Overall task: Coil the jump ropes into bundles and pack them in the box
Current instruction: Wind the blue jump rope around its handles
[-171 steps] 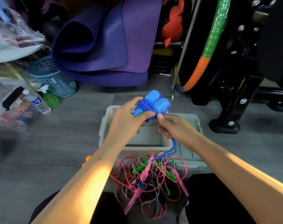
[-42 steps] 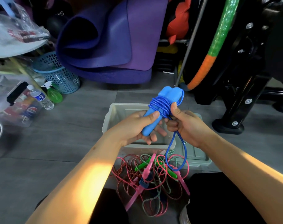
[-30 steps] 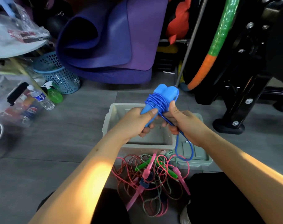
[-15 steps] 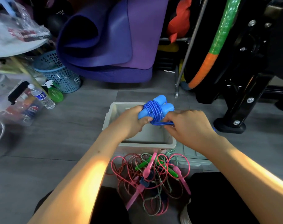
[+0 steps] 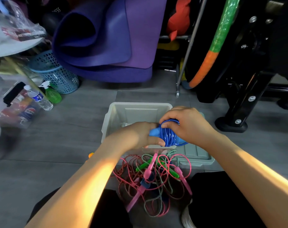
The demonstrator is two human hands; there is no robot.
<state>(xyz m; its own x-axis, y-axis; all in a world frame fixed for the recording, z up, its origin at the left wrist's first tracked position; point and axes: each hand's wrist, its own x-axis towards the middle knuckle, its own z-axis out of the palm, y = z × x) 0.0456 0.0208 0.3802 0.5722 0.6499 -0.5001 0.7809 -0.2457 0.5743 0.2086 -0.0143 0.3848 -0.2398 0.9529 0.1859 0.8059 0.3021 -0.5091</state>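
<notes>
A blue jump rope point(image 5: 168, 137), its cord wound round its two blue handles, lies sideways between my hands over the near edge of the pale grey box point(image 5: 133, 111). My left hand point(image 5: 140, 134) grips the handle end on the left. My right hand point(image 5: 187, 125) curls over the wound cord from above and right, pinching a loop. A tangle of pink, green and red-flecked jump ropes point(image 5: 154, 176) lies on the floor between my knees, in front of the box.
The box lid point(image 5: 197, 153) lies to the right of the box. A rolled purple mat point(image 5: 107, 41), a blue basket point(image 5: 57, 74), bottles point(image 5: 39, 97) and a black machine base point(image 5: 232, 124) stand around on the grey floor.
The bundle has come down from upright in front of me to lying sideways over the box edge. The loose tail of blue cord has been wound in; my right hand now covers the coil.
</notes>
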